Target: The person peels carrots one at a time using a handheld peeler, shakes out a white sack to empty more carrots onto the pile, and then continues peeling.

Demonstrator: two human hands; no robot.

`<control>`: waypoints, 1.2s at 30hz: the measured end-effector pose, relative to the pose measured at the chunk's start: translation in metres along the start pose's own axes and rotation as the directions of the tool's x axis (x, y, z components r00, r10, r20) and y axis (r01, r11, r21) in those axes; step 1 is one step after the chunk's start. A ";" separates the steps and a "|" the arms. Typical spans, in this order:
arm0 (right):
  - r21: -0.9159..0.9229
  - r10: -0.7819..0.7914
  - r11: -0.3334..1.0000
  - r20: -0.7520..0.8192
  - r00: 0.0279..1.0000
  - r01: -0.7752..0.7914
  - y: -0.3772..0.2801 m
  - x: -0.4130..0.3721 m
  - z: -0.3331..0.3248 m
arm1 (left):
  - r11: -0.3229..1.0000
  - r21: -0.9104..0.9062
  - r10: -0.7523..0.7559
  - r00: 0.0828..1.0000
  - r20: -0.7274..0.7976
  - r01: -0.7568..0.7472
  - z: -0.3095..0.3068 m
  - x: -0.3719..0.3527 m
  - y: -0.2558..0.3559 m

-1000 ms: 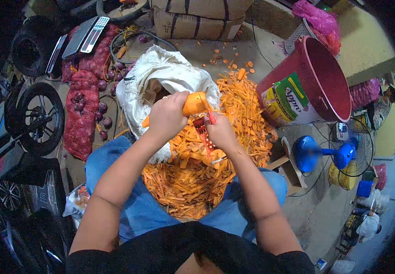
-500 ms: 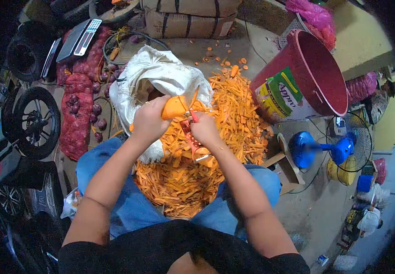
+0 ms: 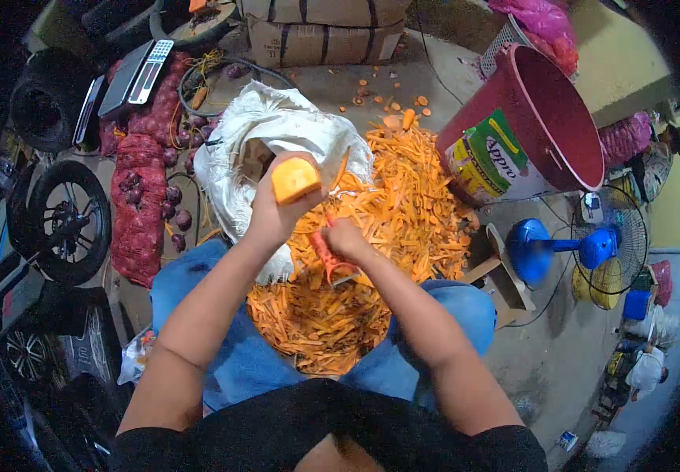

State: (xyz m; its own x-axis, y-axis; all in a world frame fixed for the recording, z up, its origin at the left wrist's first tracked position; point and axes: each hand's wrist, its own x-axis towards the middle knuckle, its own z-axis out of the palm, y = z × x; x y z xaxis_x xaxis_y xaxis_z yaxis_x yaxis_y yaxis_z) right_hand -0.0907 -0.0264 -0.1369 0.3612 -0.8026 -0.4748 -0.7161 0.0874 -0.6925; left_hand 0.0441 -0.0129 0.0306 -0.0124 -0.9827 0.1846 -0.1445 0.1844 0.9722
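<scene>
My left hand [image 3: 271, 211] grips a thick orange carrot [image 3: 296, 180], its pale cut face turned up toward me. Just right of it and lower, my right hand [image 3: 344, 238] is closed on a red peeler [image 3: 326, 257], whose metal part points down toward my lap. The two hands are apart. Beneath them a large heap of carrot peelings [image 3: 411, 189] spreads between my legs and beyond. A white woven sack [image 3: 293, 122] lies open behind my left hand, its inside partly hidden by the hand.
A tilted red bucket [image 3: 474, 118] stands at the right, with a blue fan [image 3: 530, 250] nearer me. Red net bags of onions [image 3: 137, 208], a scale [image 3: 139, 75] and a motorbike wheel [image 3: 67, 223] are at the left. Cardboard boxes [image 3: 324, 43] lie ahead; a person [image 3: 645, 371] is far right.
My left hand has tipped the carrot so its cut end faces up. My right hand, with the peeler, has moved down and away from the carrot. The view has shifted slightly.
</scene>
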 end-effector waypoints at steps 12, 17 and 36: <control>0.978 0.075 0.170 -0.132 0.988 0.118 -0.057 -0.018 -0.070 | 0.896 -0.433 -0.091 0.995 0.038 0.098 -0.010 0.010 -0.008; 0.853 0.095 0.454 -0.333 0.938 0.257 -0.070 -0.038 -0.118 | 0.886 -0.364 -0.239 0.956 0.168 0.286 -0.022 0.012 -0.006; 0.361 -0.108 0.899 -0.362 0.926 0.246 -0.057 -0.073 -0.140 | 0.775 0.624 -0.211 0.972 0.103 0.102 0.006 0.010 -0.010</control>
State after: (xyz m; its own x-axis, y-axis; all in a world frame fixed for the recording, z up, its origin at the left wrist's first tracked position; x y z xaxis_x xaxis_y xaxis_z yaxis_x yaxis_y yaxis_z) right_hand -0.1600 -0.0559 0.0130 0.1950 -0.9663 -0.1681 -0.3394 0.0943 -0.9359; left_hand 0.0398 -0.0252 0.0217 -0.0836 -0.9957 -0.0404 -0.7303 0.0337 0.6823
